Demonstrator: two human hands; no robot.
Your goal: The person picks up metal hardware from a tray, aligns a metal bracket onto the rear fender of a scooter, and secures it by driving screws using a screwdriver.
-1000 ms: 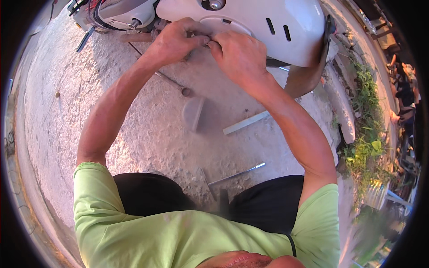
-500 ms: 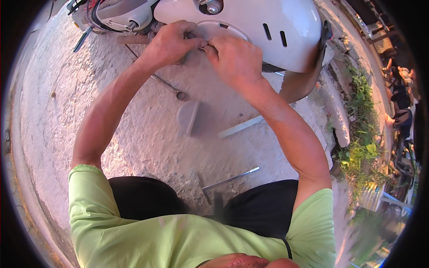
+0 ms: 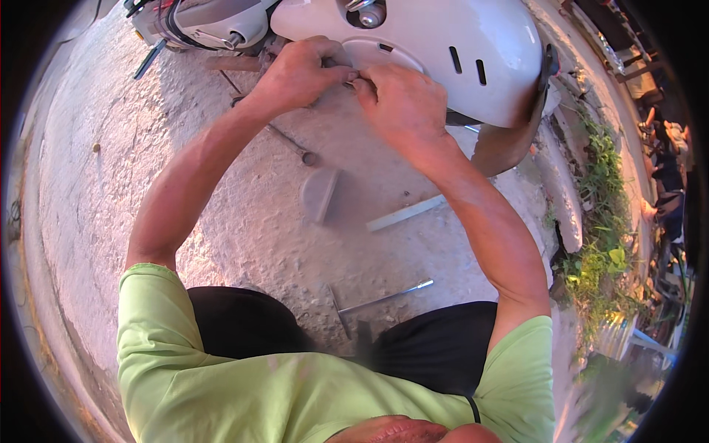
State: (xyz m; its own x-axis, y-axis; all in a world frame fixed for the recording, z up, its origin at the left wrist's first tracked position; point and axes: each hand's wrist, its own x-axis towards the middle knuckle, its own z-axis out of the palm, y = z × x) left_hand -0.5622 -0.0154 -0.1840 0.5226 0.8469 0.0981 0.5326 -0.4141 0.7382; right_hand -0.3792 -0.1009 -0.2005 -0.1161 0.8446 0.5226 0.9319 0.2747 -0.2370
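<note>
Spreading across the far side, the white scooter body panel (image 3: 443, 52) stands on the concrete ground (image 3: 244, 221). Both hands meet at its near edge: left hand (image 3: 299, 74) and right hand (image 3: 402, 103) pinch something too small to identify, the work seemingly unfinished. A grey cover (image 3: 319, 193) and T-handle wrench (image 3: 380, 301) lie nearer, untouched.

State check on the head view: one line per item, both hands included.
left hand: fingers pinched at the edge of the white scooter panel, what they hold is hidden
right hand: fingertips meeting the left's at the same spot
white scooter panel: mounted, slotted, off the ground
grey cover piece: loose on the concrete
T-handle wrench: lying flat, untouched
pale flat strip: lying flat, untouched
</note>
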